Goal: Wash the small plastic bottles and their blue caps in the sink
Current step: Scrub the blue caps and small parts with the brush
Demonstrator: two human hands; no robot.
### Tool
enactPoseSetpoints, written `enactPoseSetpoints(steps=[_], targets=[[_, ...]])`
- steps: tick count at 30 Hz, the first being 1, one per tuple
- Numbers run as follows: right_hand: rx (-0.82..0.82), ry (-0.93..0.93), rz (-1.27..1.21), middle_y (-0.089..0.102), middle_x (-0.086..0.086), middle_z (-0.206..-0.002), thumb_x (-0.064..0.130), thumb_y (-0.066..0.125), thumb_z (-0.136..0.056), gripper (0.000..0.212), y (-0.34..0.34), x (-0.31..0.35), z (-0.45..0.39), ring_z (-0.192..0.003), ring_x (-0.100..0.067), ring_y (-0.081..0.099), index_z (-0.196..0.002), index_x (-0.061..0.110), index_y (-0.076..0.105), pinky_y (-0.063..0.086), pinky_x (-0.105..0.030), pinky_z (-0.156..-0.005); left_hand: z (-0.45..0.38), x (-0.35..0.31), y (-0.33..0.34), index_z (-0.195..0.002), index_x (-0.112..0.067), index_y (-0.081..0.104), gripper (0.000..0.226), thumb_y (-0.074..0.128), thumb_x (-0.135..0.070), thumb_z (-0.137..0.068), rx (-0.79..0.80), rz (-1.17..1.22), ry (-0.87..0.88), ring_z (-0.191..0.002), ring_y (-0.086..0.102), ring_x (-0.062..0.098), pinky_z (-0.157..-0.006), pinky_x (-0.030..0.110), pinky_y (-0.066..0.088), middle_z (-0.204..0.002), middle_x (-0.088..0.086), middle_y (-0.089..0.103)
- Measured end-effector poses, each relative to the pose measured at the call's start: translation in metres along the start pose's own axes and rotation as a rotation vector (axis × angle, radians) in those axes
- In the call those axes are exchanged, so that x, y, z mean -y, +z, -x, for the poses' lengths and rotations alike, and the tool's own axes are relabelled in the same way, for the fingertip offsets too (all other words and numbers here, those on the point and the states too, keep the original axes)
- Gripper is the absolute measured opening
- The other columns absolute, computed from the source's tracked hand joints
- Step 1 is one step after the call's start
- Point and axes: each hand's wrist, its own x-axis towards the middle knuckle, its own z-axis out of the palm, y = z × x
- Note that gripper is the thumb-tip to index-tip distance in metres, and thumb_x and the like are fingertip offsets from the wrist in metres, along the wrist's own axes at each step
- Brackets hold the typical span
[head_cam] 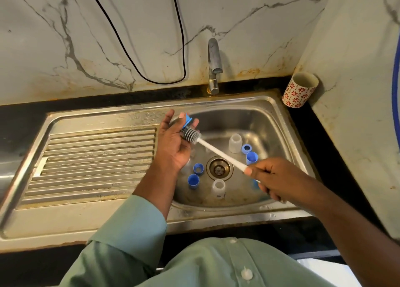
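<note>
The steel sink is the landmark: its ribbed draining board runs off to the left, the tap stands behind the basin, and a patterned cup sits on the dark table at the basin's far right corner. Over the basin's left rim the left hand is raised, its fingers curled round a blue cap; a bottle may be behind it, but I cannot tell. The right hand, over the basin's right side, pinches the white handle of the bottle brush. The brush's long axis runs diagonally from that hand up and left, and its grey bristle head meets the cap in the left hand, so the scrubbing stroke should probably follow that line. On the basin floor around the drain two clear bottles stand, with loose blue caps on both sides, nearer the left hand on the left, nearer the right hand on the right.
</note>
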Motion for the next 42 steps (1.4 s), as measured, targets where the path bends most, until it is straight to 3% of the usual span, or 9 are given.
enactPoseSetpoints(steps=[5,11,15,19,24,28,34,38,42], targets=[[-0.152,0.016,-0.128,0.054,-0.002,-0.060,0.038,0.055,-0.097,0.023,-0.011,-0.003,0.007,-0.043,-0.007,0.042,-0.092,0.021,0.070,0.037,-0.021,-0.042,-0.003,-0.006,-0.007,-0.141,-0.019,0.043,0.062,0.048,0.016,-0.090,-0.085,0.096,0.056,-0.116,0.062,0.037,-0.106,0.048,0.046,-0.140,0.018,0.049],[-0.109,-0.041,-0.074,0.057,0.000,-0.061,0.038,0.053,-0.097,0.022,0.017,0.010,0.002,-0.046,-0.008,0.047,-0.087,0.025,0.067,0.042,-0.025,-0.047,0.007,0.009,0.013,-0.127,-0.013,0.058,0.033,0.056,-0.003,-0.096,-0.025,0.048,0.004,-0.109,0.067,0.030,-0.085,0.038,0.059,-0.127,0.018,0.063],[-0.010,-0.004,-0.101,0.058,0.002,-0.057,0.037,0.054,-0.097,0.022,0.021,0.011,0.008,-0.046,-0.012,0.052,-0.085,0.023,0.065,0.045,-0.024,-0.045,0.002,0.000,0.017,-0.127,-0.010,0.059,0.033,0.061,-0.005,-0.093,-0.131,0.197,0.045,-0.102,0.068,0.026,-0.073,0.034,0.061,-0.120,0.015,0.064],[-0.065,0.008,-0.187,0.059,-0.003,-0.061,0.037,0.054,-0.098,0.023,0.023,0.020,0.004,-0.046,-0.012,0.052,-0.086,0.021,0.066,0.044,-0.023,-0.043,0.010,0.007,0.026,-0.118,-0.009,0.060,0.026,0.063,-0.004,-0.092,-0.089,0.053,-0.011,-0.098,0.070,0.027,-0.075,0.036,0.062,-0.116,0.016,0.067],[-0.008,-0.005,-0.132,0.057,0.000,-0.055,0.037,0.053,-0.098,0.025,0.019,0.019,0.011,-0.043,-0.013,0.050,-0.084,0.022,0.066,0.043,-0.023,-0.042,0.002,-0.006,0.022,-0.132,-0.007,0.054,0.044,0.066,-0.007,-0.089,-0.135,0.131,0.040,-0.091,0.072,0.024,-0.071,0.033,0.061,-0.117,0.014,0.067],[-0.057,-0.001,-0.153,0.060,-0.002,-0.059,0.039,0.054,-0.097,0.024,0.013,0.021,0.006,-0.045,-0.012,0.051,-0.086,0.022,0.068,0.043,-0.023,-0.042,0.008,0.001,0.025,-0.126,-0.008,0.055,0.034,0.064,-0.011,-0.093,-0.085,0.001,-0.020,-0.094,0.072,0.026,-0.077,0.038,0.061,-0.108,0.014,0.070],[-0.008,-0.046,-0.034,0.057,0.001,-0.055,0.037,0.054,-0.097,0.027,0.012,0.016,0.013,-0.041,-0.010,0.047,-0.077,0.024,0.066,0.042,-0.024,-0.042,0.000,-0.015,0.018,-0.137,-0.010,0.049,0.047,0.065,-0.016,-0.093,-0.177,0.034,0.005,-0.088,0.067,0.021,-0.058,0.031,0.058,-0.111,0.015,0.063],[-0.061,-0.037,-0.087,0.056,0.000,-0.055,0.039,0.054,-0.097,0.032,0.019,0.014,0.012,-0.043,-0.012,0.047,-0.072,0.023,0.065,0.041,-0.025,-0.043,0.001,-0.019,0.017,-0.135,-0.010,0.050,0.042,0.062,-0.022,-0.096,-0.172,0.050,0.063,-0.089,0.069,0.023,-0.070,0.033,0.059,-0.113,0.015,0.064],[-0.121,-0.008,-0.218,0.057,-0.001,-0.058,0.037,0.054,-0.097,0.021,0.017,0.021,0.007,-0.044,-0.012,0.048,-0.091,0.025,0.070,0.041,-0.023,-0.042,0.015,-0.006,0.029,-0.125,-0.013,0.059,0.029,0.061,-0.016,-0.096,-0.051,-0.175,-0.013,-0.086,0.073,0.022,-0.076,0.033,0.060,-0.107,0.016,0.071]])
